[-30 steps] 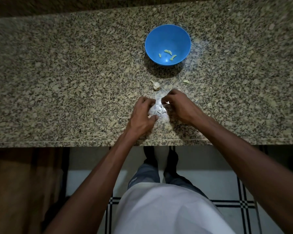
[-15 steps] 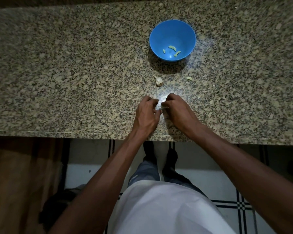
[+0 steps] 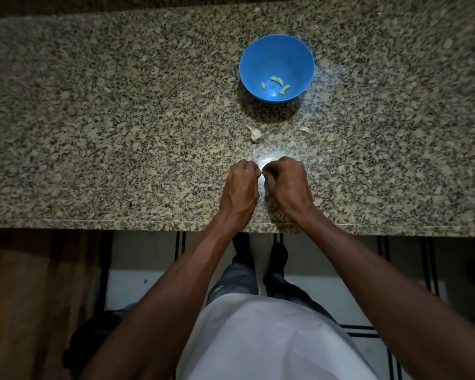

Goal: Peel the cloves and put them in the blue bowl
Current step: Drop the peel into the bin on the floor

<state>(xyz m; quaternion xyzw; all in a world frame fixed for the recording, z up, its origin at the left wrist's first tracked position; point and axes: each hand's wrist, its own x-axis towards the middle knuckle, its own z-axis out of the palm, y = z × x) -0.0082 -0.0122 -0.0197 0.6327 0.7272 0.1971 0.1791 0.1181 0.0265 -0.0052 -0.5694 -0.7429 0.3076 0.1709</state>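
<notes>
The blue bowl (image 3: 261, 56) stands on the granite counter (image 3: 121, 119), far side of centre, with several peeled pale-green cloves (image 3: 277, 80) in its bottom. Just nearer than the bowl lie an unpeeled garlic piece (image 3: 254, 134) and a small clove (image 3: 304, 129). Close to the counter's front edge my left hand (image 3: 242, 185) and my right hand (image 3: 285, 182) meet, fingers curled. Between their fingertips they pinch a small white garlic clove (image 3: 262, 172), of which only a sliver shows.
The counter's front edge (image 3: 148, 222) runs just below my wrists. Beyond it are my legs and a tiled floor. A bright glare spot lies on the stone just past my knuckles. Brown wood shows at the lower left.
My hands have drawn closer together, and the white patch seen between them a second ago is now almost wholly covered. The view has shifted slightly; bowl and loose garlic stay put.
</notes>
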